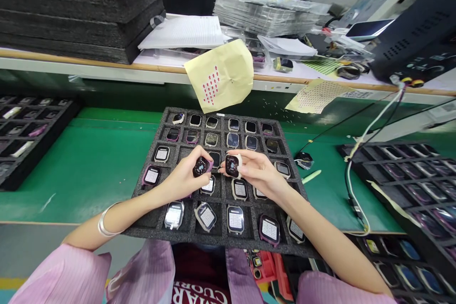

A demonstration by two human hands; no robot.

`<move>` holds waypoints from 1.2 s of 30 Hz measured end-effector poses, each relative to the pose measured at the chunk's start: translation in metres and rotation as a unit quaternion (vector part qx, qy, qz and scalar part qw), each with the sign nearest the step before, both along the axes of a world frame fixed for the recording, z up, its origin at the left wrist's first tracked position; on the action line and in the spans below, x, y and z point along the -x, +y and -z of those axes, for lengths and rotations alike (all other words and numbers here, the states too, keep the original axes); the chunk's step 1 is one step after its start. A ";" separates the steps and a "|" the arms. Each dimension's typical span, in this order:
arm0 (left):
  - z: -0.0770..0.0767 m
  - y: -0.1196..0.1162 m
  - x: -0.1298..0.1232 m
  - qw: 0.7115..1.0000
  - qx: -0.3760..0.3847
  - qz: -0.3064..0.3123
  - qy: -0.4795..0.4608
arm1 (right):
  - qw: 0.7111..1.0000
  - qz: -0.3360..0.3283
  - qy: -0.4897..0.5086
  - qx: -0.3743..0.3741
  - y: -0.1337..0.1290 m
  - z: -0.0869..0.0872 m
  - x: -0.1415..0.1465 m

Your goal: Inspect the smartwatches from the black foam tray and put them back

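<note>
Over the middle of a black foam tray (221, 223), my left hand (190, 169) is closed round a purple-framed watch (201, 166) with a lit dial. Close by on the right, my right hand (257, 171) holds a pale-framed watch (232, 165) between thumb and fingers, its dial also lit. The two watches are apart. Watch cases lie in the tray's compartments; those in the back rows have dark screens, and several nearer ones, such as a pale one (235, 219) at the front, show white screens. My fingers hide some compartments.
More foam trays with watches stand at the left (21, 138) and right (402, 185). Yellow arrow-sticker sheets (228, 76) hang from the shelf edge. A white cable (351, 175) dangles at right. Foam stacks (71, 14), papers and two people are behind.
</note>
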State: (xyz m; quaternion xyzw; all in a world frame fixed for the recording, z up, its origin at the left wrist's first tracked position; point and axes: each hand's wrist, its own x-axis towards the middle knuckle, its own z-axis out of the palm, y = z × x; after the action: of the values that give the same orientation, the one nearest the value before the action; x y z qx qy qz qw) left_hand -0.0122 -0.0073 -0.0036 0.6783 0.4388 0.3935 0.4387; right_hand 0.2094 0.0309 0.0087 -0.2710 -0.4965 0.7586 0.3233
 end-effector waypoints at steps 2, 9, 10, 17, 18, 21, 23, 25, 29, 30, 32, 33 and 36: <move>0.001 0.000 0.000 1.000 -0.008 -0.011 -0.004 | 1.000 0.001 -0.009 -0.007 0.000 0.000 0.000; 0.004 0.001 -0.001 1.000 0.004 -0.022 -0.004 | 0.999 0.020 -0.042 -0.021 -0.001 -0.002 0.000; 0.004 0.002 -0.001 1.000 0.003 -0.024 -0.004 | 0.998 0.021 -0.049 -0.025 -0.001 -0.002 0.000; -0.001 0.002 0.001 1.000 -0.003 -0.009 0.007 | 0.996 0.026 -0.078 -0.047 -0.003 -0.002 0.001; -0.001 0.001 0.001 1.000 0.000 -0.002 0.012 | 0.995 0.025 -0.081 -0.049 -0.004 -0.003 0.001; 0.000 0.001 0.000 1.000 0.008 0.005 0.013 | 0.995 0.022 -0.085 -0.054 -0.004 -0.002 0.001; 0.002 0.001 0.000 1.000 0.005 0.003 0.005 | 0.994 0.019 -0.085 -0.059 -0.004 -0.002 0.001; 0.002 0.002 0.000 1.000 0.002 0.005 0.004 | 0.994 0.018 -0.085 -0.061 -0.004 0.000 0.001; 0.002 0.002 0.000 0.999 0.013 -0.015 0.030 | 0.993 0.021 -0.103 -0.062 -0.002 0.002 -0.001; 0.002 0.002 0.000 0.999 0.015 -0.030 0.032 | 0.992 0.025 -0.110 -0.064 -0.002 0.003 -0.001; 0.003 0.002 -0.001 0.998 0.024 -0.060 0.014 | 0.990 0.036 -0.121 -0.067 -0.001 0.004 -0.001; 0.004 0.002 -0.001 0.997 0.032 -0.068 -0.001 | 0.989 0.040 -0.125 -0.067 -0.001 0.004 -0.002; 0.007 0.004 -0.001 0.995 0.062 -0.070 -0.033 | 0.989 0.043 -0.129 -0.066 -0.001 0.002 -0.002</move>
State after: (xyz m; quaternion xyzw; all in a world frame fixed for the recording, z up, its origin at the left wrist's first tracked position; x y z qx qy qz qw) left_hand -0.0112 -0.0037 -0.0104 0.6045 0.4938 0.4174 0.4654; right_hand 0.2114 0.0299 0.0065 -0.3655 -0.5707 0.6688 0.3058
